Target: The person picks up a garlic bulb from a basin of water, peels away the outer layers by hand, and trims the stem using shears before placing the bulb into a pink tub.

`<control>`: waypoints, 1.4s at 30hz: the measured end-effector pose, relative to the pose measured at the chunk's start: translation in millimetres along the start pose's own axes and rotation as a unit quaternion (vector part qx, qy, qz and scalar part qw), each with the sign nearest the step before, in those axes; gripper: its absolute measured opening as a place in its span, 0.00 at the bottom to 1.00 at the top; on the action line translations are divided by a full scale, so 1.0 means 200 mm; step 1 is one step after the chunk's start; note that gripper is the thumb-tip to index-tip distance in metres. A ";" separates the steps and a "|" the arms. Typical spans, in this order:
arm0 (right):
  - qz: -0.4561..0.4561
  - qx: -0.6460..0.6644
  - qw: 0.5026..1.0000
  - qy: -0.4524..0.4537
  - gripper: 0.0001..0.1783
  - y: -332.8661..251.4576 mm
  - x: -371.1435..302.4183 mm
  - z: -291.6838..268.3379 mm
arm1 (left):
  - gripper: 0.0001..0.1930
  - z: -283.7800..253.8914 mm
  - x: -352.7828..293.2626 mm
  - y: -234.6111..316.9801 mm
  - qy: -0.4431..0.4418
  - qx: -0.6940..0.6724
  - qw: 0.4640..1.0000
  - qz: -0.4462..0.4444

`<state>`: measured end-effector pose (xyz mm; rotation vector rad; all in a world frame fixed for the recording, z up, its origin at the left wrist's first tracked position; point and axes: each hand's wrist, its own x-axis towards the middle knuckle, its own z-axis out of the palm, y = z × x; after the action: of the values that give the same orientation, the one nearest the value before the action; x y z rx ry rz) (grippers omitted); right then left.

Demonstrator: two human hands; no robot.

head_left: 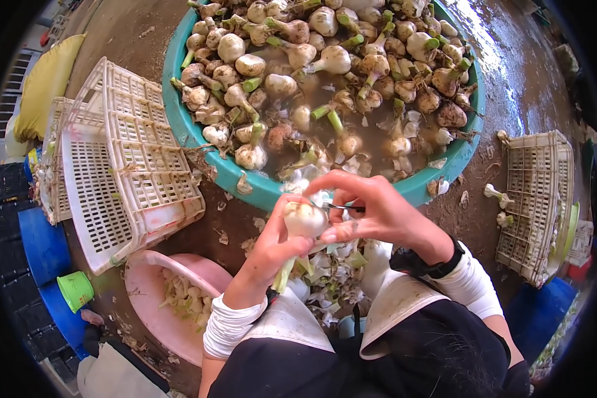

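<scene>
Left hand [272,249]: curled around a white garlic bulb [304,219], stalk pointing down.
Right hand [371,209]: pinching a small knife [341,207], blade touching the bulb's top.
Behind: teal tub [179,126].

one teal tub [179,113], three white crates [123,172], one pink basin [146,285], one green cup [75,290], dozens of bulbs [331,60].

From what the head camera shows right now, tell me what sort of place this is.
Probably a farm-side wash and trimming spot for harvested bulbs. A teal tub of muddy water holds many bulbs, white plastic crates lie on wet ground, and the hands trim one bulb above a pile of peelings.
</scene>
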<state>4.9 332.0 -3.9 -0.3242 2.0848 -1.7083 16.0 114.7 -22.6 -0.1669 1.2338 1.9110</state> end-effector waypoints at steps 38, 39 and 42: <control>-0.060 -0.217 0.973 0.057 0.30 0.02 -0.01 0.08 | 0.28 0.04 -0.02 -0.01 0.105 0.510 0.814 0.259; -0.060 -0.217 0.973 0.059 0.30 0.04 0.00 0.08 | 0.28 0.04 -0.03 -0.01 0.103 0.511 0.813 0.259; 0.062 0.034 0.996 -0.044 0.20 0.10 0.03 0.08 | 0.29 0.04 -0.02 -0.02 0.120 0.467 0.815 0.320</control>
<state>7.9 320.3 -27.0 -0.2384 1.9370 -1.6576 23.7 118.4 -19.2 0.6220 2.4946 1.5559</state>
